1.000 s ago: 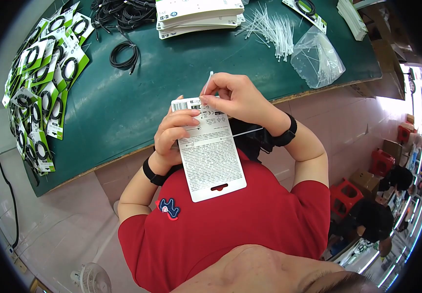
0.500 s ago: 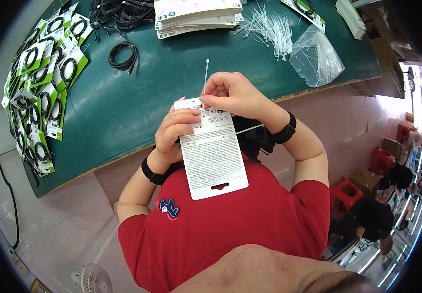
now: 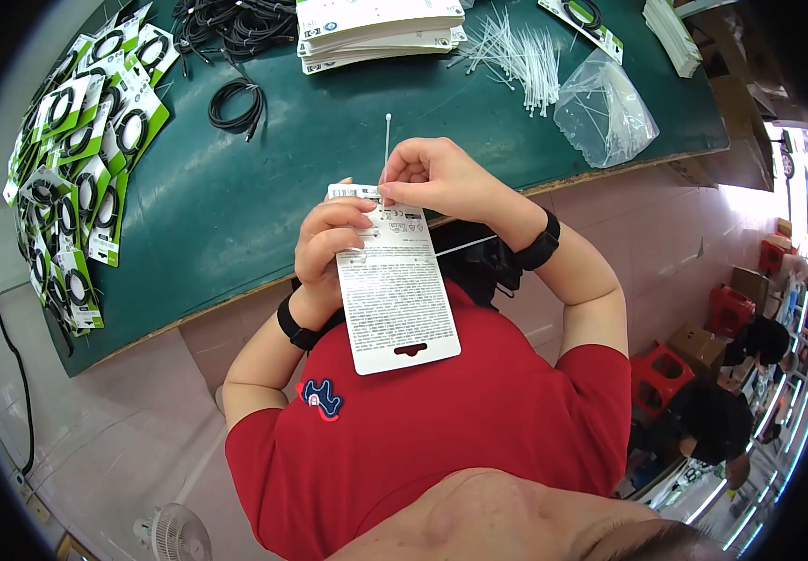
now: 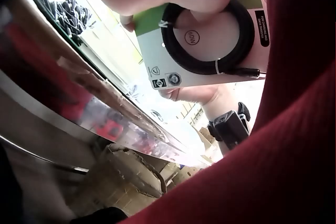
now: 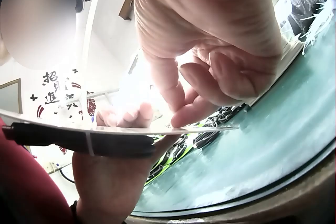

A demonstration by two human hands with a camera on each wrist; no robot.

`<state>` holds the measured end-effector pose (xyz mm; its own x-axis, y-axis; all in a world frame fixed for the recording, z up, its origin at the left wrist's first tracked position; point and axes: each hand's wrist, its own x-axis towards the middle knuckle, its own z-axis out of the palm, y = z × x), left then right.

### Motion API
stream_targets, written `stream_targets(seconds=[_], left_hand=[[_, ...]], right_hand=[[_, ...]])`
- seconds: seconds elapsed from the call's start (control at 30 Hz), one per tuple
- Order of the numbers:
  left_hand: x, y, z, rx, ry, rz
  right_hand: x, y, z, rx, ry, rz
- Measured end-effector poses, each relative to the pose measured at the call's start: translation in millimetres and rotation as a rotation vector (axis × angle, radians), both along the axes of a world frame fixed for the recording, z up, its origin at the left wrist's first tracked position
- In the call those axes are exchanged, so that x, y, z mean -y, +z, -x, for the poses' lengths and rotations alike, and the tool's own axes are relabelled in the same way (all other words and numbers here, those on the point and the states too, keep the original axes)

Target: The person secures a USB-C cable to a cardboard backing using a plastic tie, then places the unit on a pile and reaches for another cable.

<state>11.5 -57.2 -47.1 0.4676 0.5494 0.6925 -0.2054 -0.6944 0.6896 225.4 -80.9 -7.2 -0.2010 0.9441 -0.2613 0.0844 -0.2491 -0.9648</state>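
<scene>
Step in hand, prob.: fixing the black cable coil (image 4: 199, 65) to the printed card (image 3: 399, 299) w/ zip ties. Card's held in front of the person, just off the table (image 3: 189, 215) edge, back side up; coil sits underneath, against its front. L hand (image 3: 327, 238) is clamped on the card near its top end, fingers over the back, thumb on the coil side. R hand (image 3: 437, 178) has thumb + index pinched on a white zip tie (image 3: 387, 140) at the card's top edge, rest of the fingers curled; tie's headed end sticks up past them. A second tie tail (image 3: 467, 246) juts out at the card's R side.

Next move prob. calls for feeding the pinched tie thru the card and round the coil, L hand keeping both steady; whether its tip is in a hole, can't tell.

Vs 0.5 s ago: card + both hands have shifted a bit left, card's lower end slightly higher; tie stands more upright, same pinch. Tie pile (image 3: 526, 70) and loose coil (image 3: 258, 110) on the table: no change.
</scene>
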Motion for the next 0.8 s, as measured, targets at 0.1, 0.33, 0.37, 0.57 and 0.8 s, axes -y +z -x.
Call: stream_targets(seconds=[0.1,0.33,0.37,0.57,0.8], left_hand=[[0.7,0.6,-0.9,0.015,-0.010,-0.006],[1.4,-2.3,0.8,-0.005,-0.018,0.056],[0.4,-1.9,1.3,-0.014,-0.027,0.081],[-13.9,2.9,6.9,-0.151,-0.086,0.046],[-15.5,13.6,11.8,-0.165,-0.155,0.332]], right_hand=[[-0.9,-5.4,-0.2,-0.039,0.029,0.041],[0.9,-4.6,0.6,-0.011,0.065,0.034],[0.7,-2.2,-0.1,-0.011,0.064,0.034],[-0.2,-5.3,-6.6,0.072,0.062,-0.027],[-8.2,-18.3,-15.5,-0.067,0.074,0.079]])
